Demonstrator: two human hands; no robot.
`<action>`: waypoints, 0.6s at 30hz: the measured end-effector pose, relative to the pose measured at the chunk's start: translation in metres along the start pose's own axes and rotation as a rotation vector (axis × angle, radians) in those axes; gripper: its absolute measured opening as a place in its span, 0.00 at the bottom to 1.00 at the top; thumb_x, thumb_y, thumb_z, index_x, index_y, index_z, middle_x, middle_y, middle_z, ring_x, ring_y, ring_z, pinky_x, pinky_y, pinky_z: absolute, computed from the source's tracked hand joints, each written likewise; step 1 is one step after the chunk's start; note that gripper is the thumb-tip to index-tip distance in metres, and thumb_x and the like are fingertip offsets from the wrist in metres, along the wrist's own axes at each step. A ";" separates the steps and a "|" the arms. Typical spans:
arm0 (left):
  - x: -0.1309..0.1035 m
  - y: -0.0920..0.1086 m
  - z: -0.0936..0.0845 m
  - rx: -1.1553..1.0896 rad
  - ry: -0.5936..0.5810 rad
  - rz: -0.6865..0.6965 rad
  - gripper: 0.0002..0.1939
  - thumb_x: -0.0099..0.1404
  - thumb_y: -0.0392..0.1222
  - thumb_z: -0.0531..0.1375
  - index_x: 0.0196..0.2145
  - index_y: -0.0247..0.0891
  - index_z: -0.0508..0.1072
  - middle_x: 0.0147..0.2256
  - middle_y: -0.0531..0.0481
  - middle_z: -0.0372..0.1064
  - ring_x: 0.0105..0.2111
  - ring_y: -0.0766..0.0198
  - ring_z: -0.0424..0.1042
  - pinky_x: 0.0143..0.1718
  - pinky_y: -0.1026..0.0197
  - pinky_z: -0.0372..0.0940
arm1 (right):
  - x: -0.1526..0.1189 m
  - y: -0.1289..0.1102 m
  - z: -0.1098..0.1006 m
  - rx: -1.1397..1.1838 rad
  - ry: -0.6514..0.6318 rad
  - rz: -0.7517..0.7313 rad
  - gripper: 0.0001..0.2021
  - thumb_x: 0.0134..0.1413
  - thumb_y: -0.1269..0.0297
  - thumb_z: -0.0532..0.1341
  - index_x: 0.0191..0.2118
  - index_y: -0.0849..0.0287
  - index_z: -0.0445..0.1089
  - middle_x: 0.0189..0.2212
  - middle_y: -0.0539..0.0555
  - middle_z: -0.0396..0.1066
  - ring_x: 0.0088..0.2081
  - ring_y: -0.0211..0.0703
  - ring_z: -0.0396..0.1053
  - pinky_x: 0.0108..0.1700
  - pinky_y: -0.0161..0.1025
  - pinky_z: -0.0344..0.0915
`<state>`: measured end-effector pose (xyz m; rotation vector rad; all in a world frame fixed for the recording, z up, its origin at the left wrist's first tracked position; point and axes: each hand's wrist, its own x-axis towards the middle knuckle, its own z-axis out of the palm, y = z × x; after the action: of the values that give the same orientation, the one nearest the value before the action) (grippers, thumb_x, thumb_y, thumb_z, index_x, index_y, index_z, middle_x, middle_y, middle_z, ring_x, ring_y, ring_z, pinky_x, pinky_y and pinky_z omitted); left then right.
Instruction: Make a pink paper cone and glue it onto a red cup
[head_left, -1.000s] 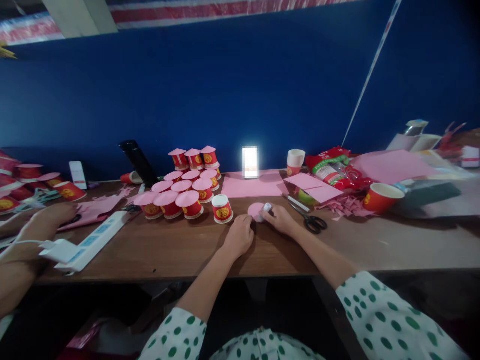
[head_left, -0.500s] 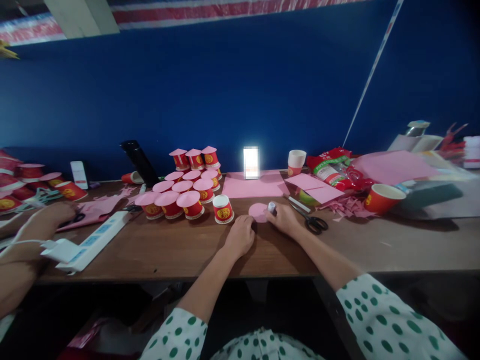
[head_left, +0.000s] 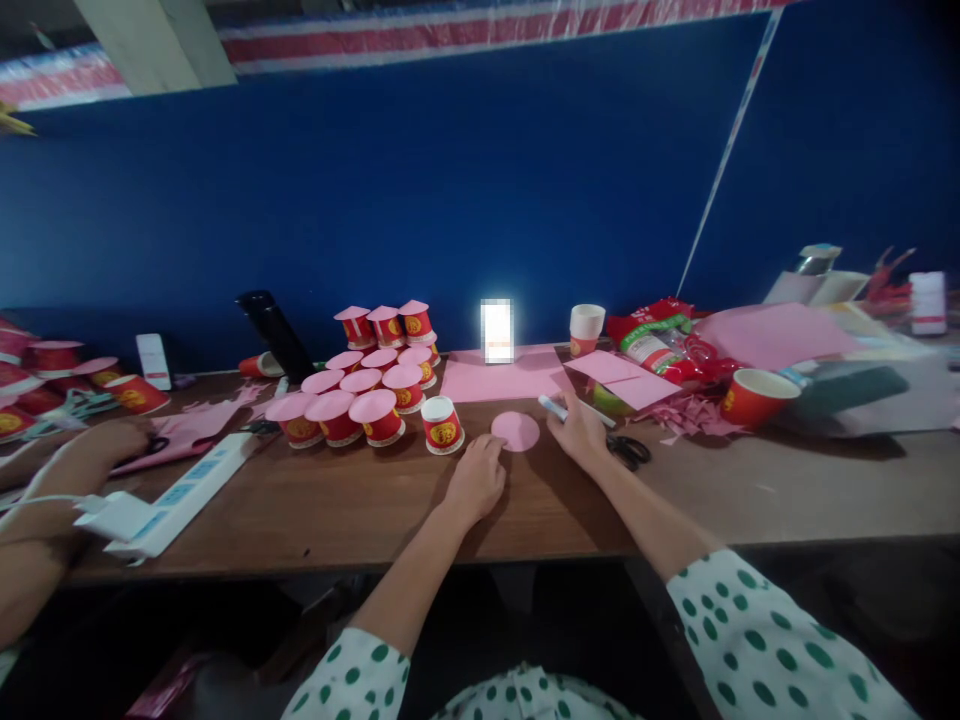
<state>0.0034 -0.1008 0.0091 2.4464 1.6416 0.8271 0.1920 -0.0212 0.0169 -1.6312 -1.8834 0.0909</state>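
Observation:
A pink paper circle [head_left: 515, 430] lies flat on the table before me. My left hand [head_left: 480, 475] rests at its left edge, fingers together and curled, with the fingertips pressing on the rim. To the right of the circle, my right hand [head_left: 579, 430] is closed around a white glue stick [head_left: 553, 408], whose end points left and is lifted off the paper. An upside-down red paper cup [head_left: 443, 430] with a gold emblem and no paper on top stands by my left hand. Farther left are several red cups [head_left: 375, 415] with pink paper cones on them.
Black-handled scissors [head_left: 628, 450] lie beside my right hand. Behind are a pink sheet [head_left: 465, 380], a lit phone [head_left: 497, 335], a red bag [head_left: 660, 340] and an upright cup [head_left: 757, 398]. At left sit a power strip [head_left: 195, 490] and another person's arm [head_left: 67, 480].
My right hand has drawn the glue stick off the circle to the right and tipped it from upright to slanting. My left hand stays at the circle's edge. The view has shifted slightly.

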 end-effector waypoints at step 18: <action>0.000 0.001 0.001 0.067 0.013 0.012 0.21 0.55 0.27 0.48 0.47 0.32 0.66 0.46 0.40 0.62 0.49 0.58 0.60 0.53 0.52 0.56 | -0.009 -0.011 -0.019 -0.227 -0.054 -0.238 0.11 0.56 0.63 0.52 0.43 0.60 0.65 0.43 0.59 0.66 0.47 0.49 0.59 0.47 0.40 0.54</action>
<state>0.0048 -0.1013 0.0083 2.5026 1.6884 0.8036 0.1919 -0.0386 0.0328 -1.5469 -2.1800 -0.1866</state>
